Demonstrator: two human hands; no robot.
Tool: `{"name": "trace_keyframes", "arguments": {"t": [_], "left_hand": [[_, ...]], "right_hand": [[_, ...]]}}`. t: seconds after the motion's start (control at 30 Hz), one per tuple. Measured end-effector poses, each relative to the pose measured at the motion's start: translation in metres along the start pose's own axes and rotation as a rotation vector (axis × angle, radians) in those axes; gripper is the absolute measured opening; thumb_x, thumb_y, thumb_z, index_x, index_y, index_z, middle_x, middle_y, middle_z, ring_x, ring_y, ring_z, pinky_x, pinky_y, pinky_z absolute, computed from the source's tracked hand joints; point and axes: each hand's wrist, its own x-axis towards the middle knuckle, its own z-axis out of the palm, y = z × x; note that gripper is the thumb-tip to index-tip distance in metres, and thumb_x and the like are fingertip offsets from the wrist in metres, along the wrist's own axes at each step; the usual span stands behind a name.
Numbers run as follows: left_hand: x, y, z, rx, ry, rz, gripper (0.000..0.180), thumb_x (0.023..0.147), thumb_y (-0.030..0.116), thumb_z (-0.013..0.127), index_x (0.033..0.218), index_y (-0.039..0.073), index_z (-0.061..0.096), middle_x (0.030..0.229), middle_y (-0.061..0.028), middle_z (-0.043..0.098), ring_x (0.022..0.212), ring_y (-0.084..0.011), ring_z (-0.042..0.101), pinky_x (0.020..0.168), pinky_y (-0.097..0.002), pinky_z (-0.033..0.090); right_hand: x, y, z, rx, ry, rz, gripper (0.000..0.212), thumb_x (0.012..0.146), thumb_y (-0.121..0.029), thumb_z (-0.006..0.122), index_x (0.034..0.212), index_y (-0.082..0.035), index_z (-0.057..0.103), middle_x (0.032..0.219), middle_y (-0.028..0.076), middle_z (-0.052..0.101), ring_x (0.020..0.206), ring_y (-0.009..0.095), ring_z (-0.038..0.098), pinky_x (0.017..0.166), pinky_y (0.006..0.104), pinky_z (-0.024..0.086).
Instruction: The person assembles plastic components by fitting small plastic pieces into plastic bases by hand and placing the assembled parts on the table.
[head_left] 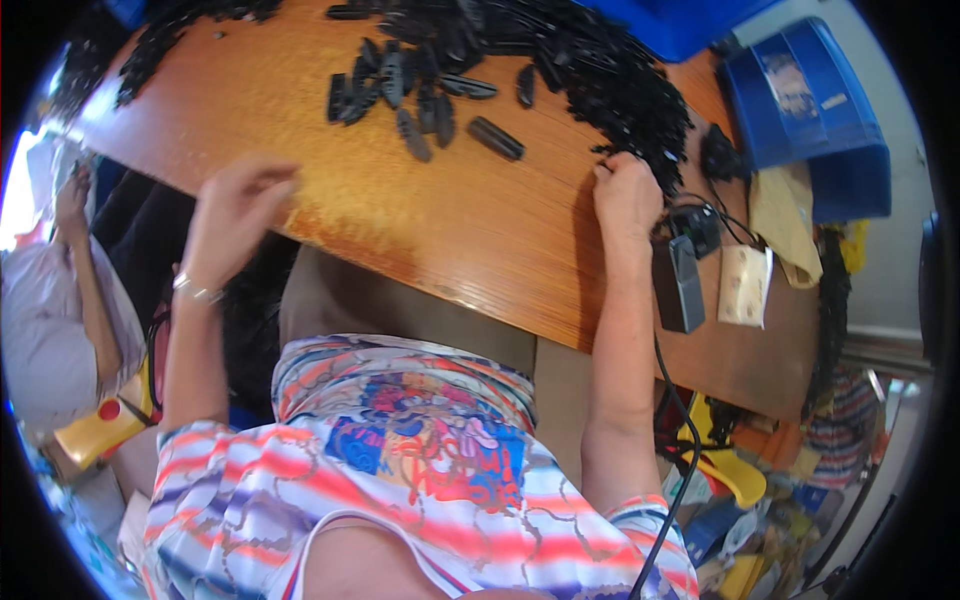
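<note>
My left hand [238, 212], slightly blurred, hovers over the worn near edge of the wooden table [450, 230]. Its thumb stands apart from the fingers and nothing shows between them, so it looks open. At the lower edge of a heap of small black parts [630, 110], my right hand [628, 195] is closed with its fingers curled; whatever they pinch is hidden. Between the hands, farther back, lies a loose group of long black ribbed plastic pieces [393, 80]. A single dark tube-like piece [496, 138] rests apart, just to the right of that group.
Right of my right hand are a black box-shaped device [678, 285] with cables, a white packet [745, 285] and a beige cloth [785, 215]. A blue bin [805, 110] stands beyond. More black parts [165, 45] lie at the far left. Another person [60, 310] sits at the left.
</note>
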Motion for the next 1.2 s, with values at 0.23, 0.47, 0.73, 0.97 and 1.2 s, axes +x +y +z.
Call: {"name": "trace_keyframes", "arguments": {"t": [0.23,0.47,0.73,0.97,1.2], "left_hand": [[0.072,0.017,0.074,0.412,0.04,0.585,0.031,0.089,0.006,0.077,0.119,0.01,0.073,0.104,-0.0088,0.064,0.098,-0.0323,0.067,0.086,-0.0437,0.056],[0.092,0.018,0.09,0.47,0.002,0.774,0.022,0.086,0.008,0.08,0.106,0.01,0.069,0.099,-0.0083,0.06,0.095,-0.033,0.064,0.085,-0.043,0.056],[0.056,0.013,0.101,-1.067,-0.384,-0.115,0.017,0.106,0.015,0.071,0.114,0.001,0.066,0.115,-0.01,0.075,0.102,-0.0168,0.075,0.091,-0.0344,0.062],[0.042,0.029,0.104,-1.253,-0.435,-0.125,0.031,0.107,0.014,0.069,0.133,-0.001,0.06,0.122,-0.01,0.073,0.112,-0.0202,0.074,0.104,-0.0369,0.061],[0.044,0.03,0.106,-1.251,-0.434,-0.134,0.044,0.107,0.016,0.069,0.145,-0.002,0.056,0.13,-0.0097,0.07,0.118,-0.0181,0.071,0.103,-0.0365,0.061]], "right_hand": [[-0.024,-0.022,-0.005,0.186,0.093,-0.256,0.014,0.095,-0.015,0.077,0.103,-0.004,0.075,0.106,0.018,0.074,0.093,0.04,0.073,0.083,0.0487,0.058],[-0.066,-0.075,-0.019,0.757,0.013,-0.321,0.015,0.093,-0.013,0.078,0.099,-0.002,0.071,0.09,0.017,0.073,0.082,0.036,0.072,0.074,0.0434,0.056],[-0.097,-0.128,-0.041,1.062,0.072,-0.463,0.017,0.086,0.004,0.081,0.096,0.0,0.068,0.092,0.016,0.069,0.08,0.033,0.069,0.071,0.0398,0.055],[-0.096,-0.136,-0.043,1.114,0.248,-0.53,0.021,0.082,0.011,0.081,0.095,-0.001,0.068,0.092,0.015,0.069,0.083,0.032,0.068,0.07,0.0392,0.055],[-0.098,-0.135,-0.042,1.133,0.245,-0.531,0.021,0.082,0.012,0.08,0.095,0.0,0.069,0.094,0.014,0.068,0.081,0.028,0.068,0.067,0.036,0.057]]}}
